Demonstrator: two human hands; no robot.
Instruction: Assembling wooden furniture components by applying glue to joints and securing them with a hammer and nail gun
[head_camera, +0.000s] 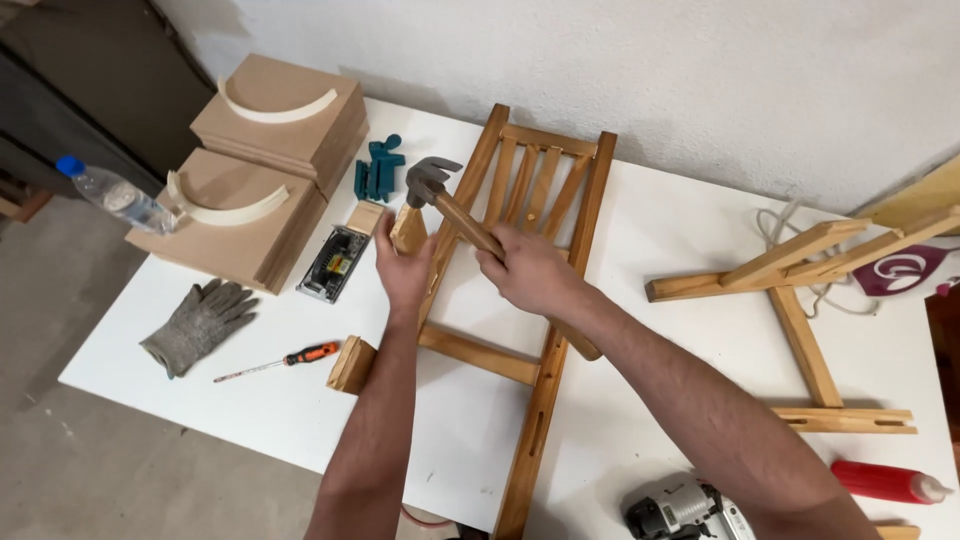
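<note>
Hammer in right hand above chair frame edge.

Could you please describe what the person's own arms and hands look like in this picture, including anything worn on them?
Both arms are bare from the bottom edge of the picture to the fingertips: no sleeves, gloves, watch, rings or bands show. The forearms carry visible hair. The left hand and the right hand are uncovered, with no markings or bandages that I can make out. The only glove in sight, a grey knitted glove, lies unworn on the white table.

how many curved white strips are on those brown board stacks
2. One curved white strip lies on the far stack of boards; the other lies on the near stack. More could be hidden between boards.
</note>
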